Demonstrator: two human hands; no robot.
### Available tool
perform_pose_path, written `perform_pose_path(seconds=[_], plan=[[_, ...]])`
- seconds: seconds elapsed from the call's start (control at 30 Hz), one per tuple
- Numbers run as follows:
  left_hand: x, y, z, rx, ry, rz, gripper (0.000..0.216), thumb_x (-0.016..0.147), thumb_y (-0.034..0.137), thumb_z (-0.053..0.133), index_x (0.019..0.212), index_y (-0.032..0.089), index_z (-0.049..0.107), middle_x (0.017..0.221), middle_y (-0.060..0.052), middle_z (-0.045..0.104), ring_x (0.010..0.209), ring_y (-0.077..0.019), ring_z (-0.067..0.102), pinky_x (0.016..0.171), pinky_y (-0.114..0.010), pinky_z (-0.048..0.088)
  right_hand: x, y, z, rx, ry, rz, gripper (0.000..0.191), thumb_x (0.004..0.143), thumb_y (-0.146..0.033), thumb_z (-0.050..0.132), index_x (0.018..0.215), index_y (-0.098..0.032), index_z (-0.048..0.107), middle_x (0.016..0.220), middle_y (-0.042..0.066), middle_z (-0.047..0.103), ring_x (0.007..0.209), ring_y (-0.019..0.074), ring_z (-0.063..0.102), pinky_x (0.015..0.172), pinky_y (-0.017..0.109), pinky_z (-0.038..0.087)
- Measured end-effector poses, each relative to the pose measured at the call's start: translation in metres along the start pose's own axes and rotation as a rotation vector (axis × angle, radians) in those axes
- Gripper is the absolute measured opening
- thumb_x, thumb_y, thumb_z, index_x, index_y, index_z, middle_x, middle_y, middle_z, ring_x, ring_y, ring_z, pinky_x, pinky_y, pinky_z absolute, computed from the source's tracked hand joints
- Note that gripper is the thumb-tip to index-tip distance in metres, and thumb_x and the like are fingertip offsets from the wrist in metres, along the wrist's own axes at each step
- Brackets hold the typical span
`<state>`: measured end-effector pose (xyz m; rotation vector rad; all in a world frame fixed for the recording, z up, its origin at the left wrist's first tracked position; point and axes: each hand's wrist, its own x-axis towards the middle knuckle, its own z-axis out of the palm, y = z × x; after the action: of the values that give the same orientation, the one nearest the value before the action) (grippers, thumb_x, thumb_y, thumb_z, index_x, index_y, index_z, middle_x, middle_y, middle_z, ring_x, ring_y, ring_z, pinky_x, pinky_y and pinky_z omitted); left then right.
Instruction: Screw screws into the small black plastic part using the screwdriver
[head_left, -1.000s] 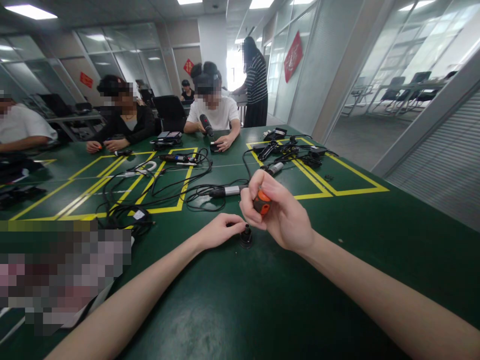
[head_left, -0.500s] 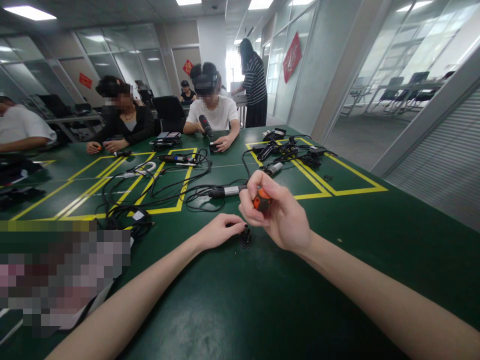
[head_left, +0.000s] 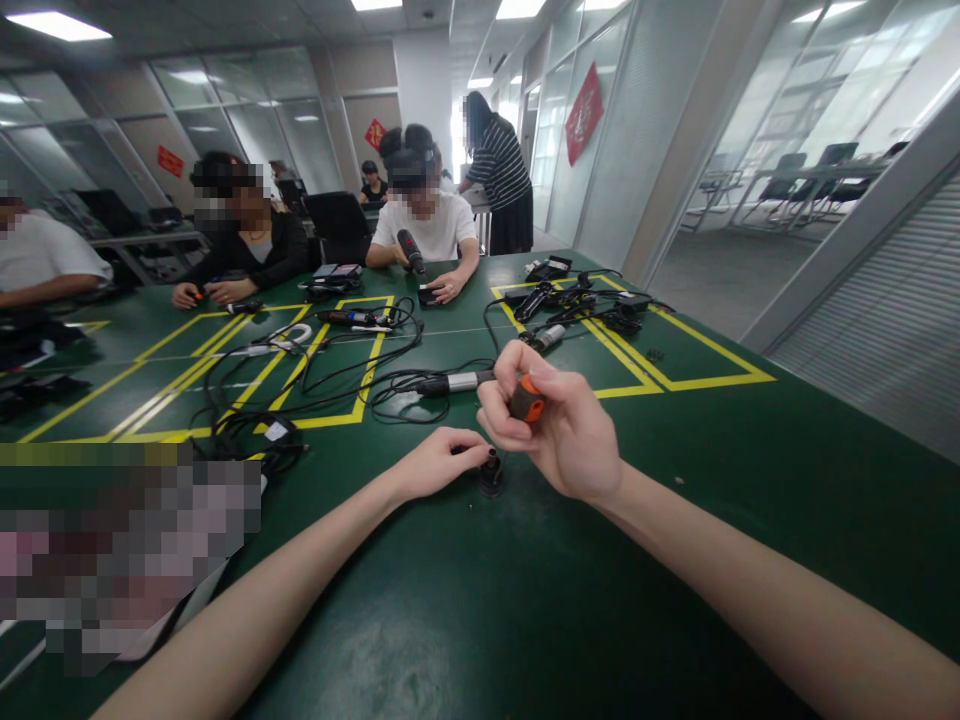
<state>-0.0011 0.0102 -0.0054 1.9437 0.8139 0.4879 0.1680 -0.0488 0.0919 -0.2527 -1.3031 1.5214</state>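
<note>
My right hand is closed around the orange and dark grey handle of what looks like a screwdriver. Its shaft is hidden behind the fingers. My left hand rests low over the table, thumb and fingers closed on a small black round-based part with a short upright stem. That part stands on the green tabletop, just below and left of my right hand. How the tool meets the part, if at all, cannot be seen.
Beyond my hands lie a silver and black cylindrical tool and tangled black cables. More cables and devices sit inside yellow tape lines. Opposite, a person in white holds a power screwdriver. A blurred-out object lies at left.
The orange and grey handle has turned within my right hand, its orange side now facing more to the right. My left hand and the black part stay put. A standing person behind leans lower.
</note>
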Motion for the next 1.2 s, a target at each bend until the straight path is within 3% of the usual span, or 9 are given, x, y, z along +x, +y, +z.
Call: perform_pose_path(seconds=[0.17,0.27,0.43,0.57,0.7,0.9,1.03,1.2], plan=[[-0.0001,0.0043,-0.0004,-0.004,0.024,0.016,0.035,0.095,0.041,0.056,0.089,0.013,0.076,0.091,-0.006,0.076,0.091,-0.0220,0.068,0.092,-0.030,0.051,0.0033,-0.0046,-0.0023,-0.094,0.016,-0.038,0.032,0.095,-0.037,0.053,0.069,-0.017,0.055,0.068,-0.002,0.051,0.046,0.0083,0.041,0.047,0.026,0.029],[-0.0002,0.0059,-0.0007,-0.001,0.023,0.019,0.035,0.095,0.041,0.056,0.090,0.012,0.076,0.093,-0.007,0.077,0.091,-0.0222,0.067,0.092,-0.030,0.050,0.0043,-0.0057,-0.0021,-0.045,0.034,0.002,0.038,0.096,-0.039,0.051,0.064,-0.018,0.053,0.060,-0.003,0.044,0.046,0.0077,0.033,0.045,0.024,0.023],[-0.0002,0.0058,-0.0003,0.005,0.026,0.001,0.036,0.094,0.043,0.056,0.090,0.013,0.076,0.093,-0.006,0.076,0.090,-0.0224,0.066,0.090,-0.030,0.050,0.0020,-0.0041,-0.0017,0.031,0.026,0.018,0.026,0.093,-0.043,0.050,0.078,-0.021,0.049,0.052,-0.008,0.036,0.045,0.0077,0.017,0.044,0.022,0.014],[-0.0004,0.0052,0.0001,-0.006,0.031,0.000,0.034,0.094,0.040,0.057,0.090,0.012,0.076,0.093,-0.006,0.076,0.090,-0.0227,0.067,0.092,-0.031,0.050,0.0016,-0.0031,-0.0030,0.016,0.012,0.007,0.020,0.090,-0.036,0.054,0.080,-0.022,0.046,0.055,-0.008,0.043,0.044,0.0072,0.023,0.044,0.022,0.017],[0.0003,0.0026,0.0003,-0.026,0.018,0.004,0.034,0.095,0.040,0.056,0.090,0.012,0.076,0.094,-0.007,0.077,0.091,-0.0223,0.068,0.093,-0.031,0.051,0.0032,-0.0030,-0.0023,-0.011,0.005,0.011,0.026,0.094,-0.037,0.054,0.076,-0.019,0.053,0.060,-0.004,0.051,0.045,0.0080,0.038,0.045,0.023,0.026],[0.0014,0.0005,0.0002,-0.001,0.025,-0.001,0.035,0.095,0.042,0.057,0.090,0.012,0.076,0.091,-0.005,0.076,0.092,-0.0223,0.067,0.092,-0.030,0.051,0.0024,-0.0023,0.0010,0.032,0.005,0.037,0.041,0.095,-0.044,0.055,0.064,-0.018,0.051,0.053,-0.007,0.036,0.046,0.0072,0.027,0.045,0.023,0.020],[0.0001,0.0020,0.0006,-0.015,0.034,0.000,0.035,0.095,0.041,0.057,0.090,0.013,0.076,0.093,-0.005,0.076,0.092,-0.0226,0.067,0.093,-0.031,0.051,-0.0005,-0.0007,0.0007,0.073,-0.010,0.024,0.027,0.092,-0.043,0.053,0.077,-0.021,0.050,0.050,-0.009,0.033,0.045,0.0083,0.020,0.046,0.024,0.018],[0.0006,-0.0013,0.0013,-0.020,0.039,-0.001,0.034,0.096,0.042,0.057,0.091,0.013,0.076,0.092,-0.005,0.077,0.092,-0.0221,0.068,0.094,-0.031,0.051,0.0005,-0.0006,-0.0002,0.046,-0.021,0.011,0.019,0.092,-0.035,0.052,0.080,-0.021,0.050,0.055,-0.007,0.044,0.045,0.0083,0.026,0.044,0.022,0.019]])
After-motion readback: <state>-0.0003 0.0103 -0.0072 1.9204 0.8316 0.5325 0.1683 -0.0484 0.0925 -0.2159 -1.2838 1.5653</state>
